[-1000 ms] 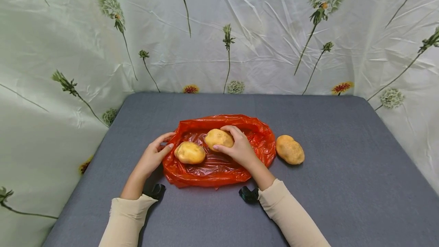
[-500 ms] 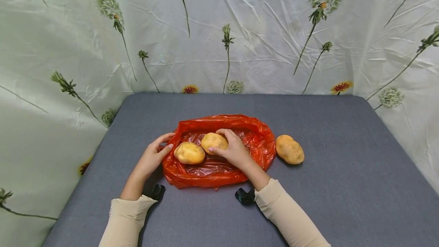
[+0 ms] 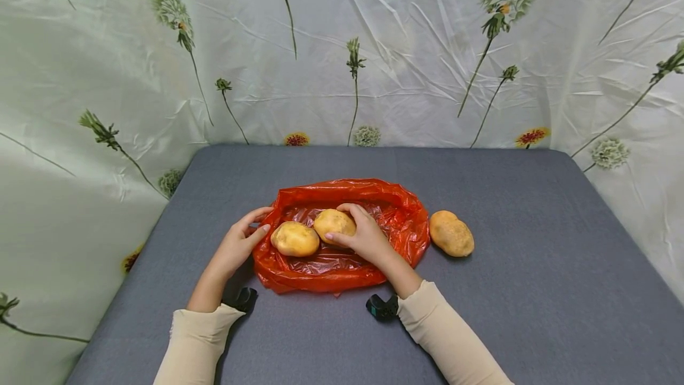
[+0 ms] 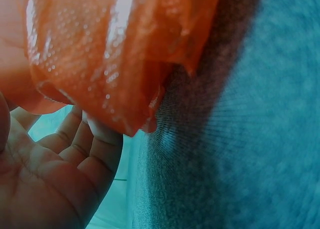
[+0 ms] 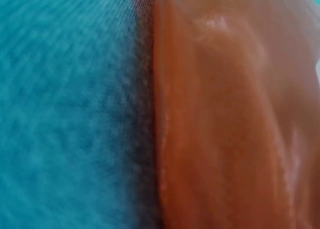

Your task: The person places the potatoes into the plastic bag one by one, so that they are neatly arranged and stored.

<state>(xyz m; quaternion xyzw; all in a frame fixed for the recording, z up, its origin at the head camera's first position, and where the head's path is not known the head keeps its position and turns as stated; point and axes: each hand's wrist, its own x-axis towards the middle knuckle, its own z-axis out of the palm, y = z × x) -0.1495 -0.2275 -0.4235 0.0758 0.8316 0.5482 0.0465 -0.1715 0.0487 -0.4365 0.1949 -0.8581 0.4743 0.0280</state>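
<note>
An oval, smooth, yellow-tan potato is gripped between the thumb and fingers of the right hand, inside the open, crinkled red plastic bag. The bag's nine o'clock rim is touched by the left hand; whether it is pinched cannot be told. At the gripped potato's eight o'clock, a glossy, brown-patched second potato is contained. Just outside the three o'clock rim, a duller, waisted third potato is supported by the grey table.
</note>
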